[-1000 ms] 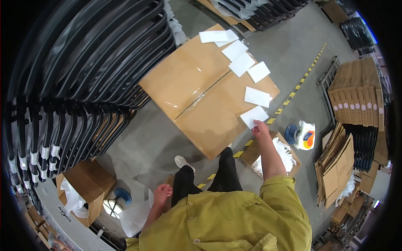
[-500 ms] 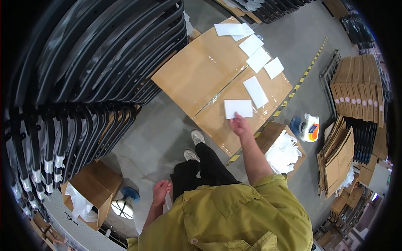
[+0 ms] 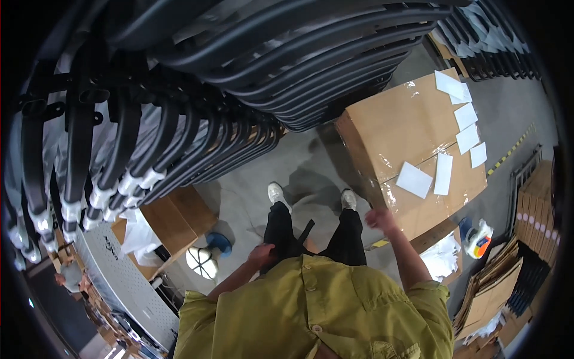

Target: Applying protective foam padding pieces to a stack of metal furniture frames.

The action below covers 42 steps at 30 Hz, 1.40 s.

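My right hand [image 3: 379, 219], fingers curled in with nothing visible in them, is beside the near edge of a large taped brown carton [image 3: 388, 134]. On the carton top lie several flat white rectangular sheets. The nearest white sheet [image 3: 414, 180] sits tilted beside a narrow white sheet [image 3: 442, 174], apart from the hand. Low in front of my left thigh is my left hand [image 3: 261, 254]; its fingers are blurred and partly hidden, so its grip does not show.
Stacked black tubular frames [image 3: 197, 143] crowd the left and far side. An open carton with white wrapping [image 3: 441, 258] stands at right, near a white bottle [image 3: 478, 240] on a blue stool. Another open carton [image 3: 173, 221] and a round stool [image 3: 202, 262] are at left. A person [image 3: 72, 276] is far left.
My right hand has left the white sheet and drawn back past the carton's edge. My view and body have turned left, so the carton now appears farther right.
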{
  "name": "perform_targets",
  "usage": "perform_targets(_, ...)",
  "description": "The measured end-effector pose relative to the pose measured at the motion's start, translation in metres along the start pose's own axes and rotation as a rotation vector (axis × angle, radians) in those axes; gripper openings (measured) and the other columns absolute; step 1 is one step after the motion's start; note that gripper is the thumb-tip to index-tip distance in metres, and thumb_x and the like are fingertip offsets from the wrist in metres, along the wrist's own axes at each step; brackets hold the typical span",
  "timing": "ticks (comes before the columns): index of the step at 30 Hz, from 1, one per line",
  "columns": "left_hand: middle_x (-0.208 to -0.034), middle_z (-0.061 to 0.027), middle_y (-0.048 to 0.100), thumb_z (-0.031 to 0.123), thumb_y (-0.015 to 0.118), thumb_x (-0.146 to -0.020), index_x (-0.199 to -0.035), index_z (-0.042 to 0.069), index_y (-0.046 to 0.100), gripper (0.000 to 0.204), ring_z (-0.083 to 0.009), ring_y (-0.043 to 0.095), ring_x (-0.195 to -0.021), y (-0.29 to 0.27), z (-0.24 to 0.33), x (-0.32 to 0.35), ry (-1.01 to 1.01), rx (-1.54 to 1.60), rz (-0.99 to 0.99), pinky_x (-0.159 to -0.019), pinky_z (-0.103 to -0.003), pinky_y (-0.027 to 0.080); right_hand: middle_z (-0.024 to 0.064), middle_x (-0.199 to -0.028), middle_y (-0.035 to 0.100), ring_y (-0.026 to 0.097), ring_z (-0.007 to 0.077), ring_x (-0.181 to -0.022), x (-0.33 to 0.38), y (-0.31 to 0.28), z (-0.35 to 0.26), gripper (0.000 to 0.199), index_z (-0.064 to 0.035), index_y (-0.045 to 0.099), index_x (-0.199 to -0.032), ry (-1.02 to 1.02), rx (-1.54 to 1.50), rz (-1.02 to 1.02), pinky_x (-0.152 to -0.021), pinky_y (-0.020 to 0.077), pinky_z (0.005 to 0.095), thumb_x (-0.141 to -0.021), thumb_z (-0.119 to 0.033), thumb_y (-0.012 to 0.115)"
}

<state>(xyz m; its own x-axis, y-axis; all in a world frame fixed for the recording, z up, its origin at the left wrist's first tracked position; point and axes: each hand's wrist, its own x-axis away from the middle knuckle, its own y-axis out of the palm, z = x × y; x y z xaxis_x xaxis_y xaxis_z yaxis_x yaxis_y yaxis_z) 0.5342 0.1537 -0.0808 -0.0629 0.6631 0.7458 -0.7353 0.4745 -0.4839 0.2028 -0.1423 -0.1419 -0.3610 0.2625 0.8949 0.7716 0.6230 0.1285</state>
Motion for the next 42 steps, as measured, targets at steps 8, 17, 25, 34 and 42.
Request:
perform_targets(8,-0.091,-0.0115,0.057,0.033,0.054,-0.072,-0.093,0.010,0.058,0.030,-0.0318,0.053,-0.086,-0.051,-0.045,0.018,0.068,-0.030,-0.074,-0.074,-0.039,0.043,0.0056,-0.077,0.059,0.056,0.0164,-0.067,0.061,0.124,0.039,0.022,-0.0063,0.058,-0.091,-0.295,0.932,-0.146,-0.063,0.0462,0.0293,-0.069,-0.010,0.060)
perform_targets(17,-0.076,-0.0097,0.053,0.030,0.051,-0.076,-0.087,0.008,0.056,0.026,-0.0228,0.053,-0.072,-0.007,-0.087,0.039,-0.009,0.278,0.065,-0.064,-0.032,0.043,-0.0005,-0.070,0.054,0.048,0.0107,-0.067,0.068,0.136,0.007,0.012,-0.0034,0.056,-0.081,0.259,-0.005,-0.662,-0.061,0.0415,0.0276,-0.071,-0.008,0.052)
perform_targets(25,-0.071,-0.0073,0.049,0.024,0.055,-0.076,-0.088,0.006,0.054,0.021,-0.0180,0.049,-0.066,-0.031,-0.117,-0.003,-0.112,0.389,0.206,-0.060,-0.030,0.042,0.0112,-0.086,0.059,0.055,0.0248,-0.081,0.020,0.061,-0.032,0.018,-0.0054,0.059,-0.086,-0.526,0.689,0.244,-0.069,0.0434,0.0335,-0.071,-0.007,0.049)
perform_targets(34,-0.076,-0.0070,0.049,0.005,0.060,-0.074,-0.086,0.002,0.051,0.016,-0.0179,0.046,-0.066,-0.142,-0.071,-0.109,0.294,0.064,0.518,-0.061,-0.028,0.040,0.0068,-0.099,0.057,0.048,0.0259,-0.100,0.027,-0.093,-0.111,0.055,-0.0104,0.048,-0.111,-0.235,1.299,0.912,-0.079,0.0403,0.0363,-0.058,-0.002,0.060)
perform_targets(42,-0.102,-0.0133,0.053,0.004,0.061,-0.070,-0.097,0.003,0.052,0.029,-0.0298,0.051,-0.094,-0.180,0.070,-0.232,1.034,-0.269,0.652,-0.083,-0.039,0.039,0.0027,-0.079,0.060,0.054,0.0079,-0.067,0.041,-0.071,-0.132,0.021,-0.0007,0.059,-0.089,-0.430,0.304,0.362,-0.063,0.0432,0.0215,-0.071,-0.012,0.064)
